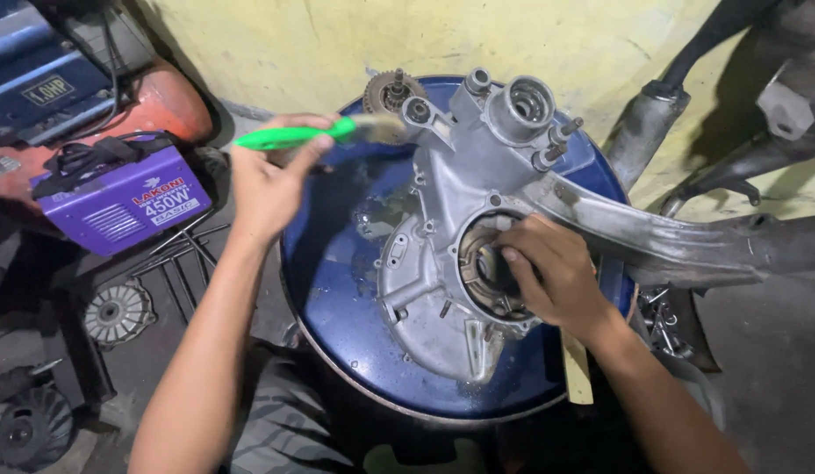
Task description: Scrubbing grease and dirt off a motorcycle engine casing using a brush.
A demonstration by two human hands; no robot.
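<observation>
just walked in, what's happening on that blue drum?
A person has a bare metal engine casing lying on top of a blue drum. The left hand holds a green-handled brush, its bristles at the casing's upper end by a small gear. The right hand rests on the casing with fingers in its round opening. A purple welder sits on the floor nearby.

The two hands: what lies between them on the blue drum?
In the head view, the grey engine casing lies between the left hand and right hand.

Single head view, close above, facing steeply down — blue drum top (337, 290) central
</observation>
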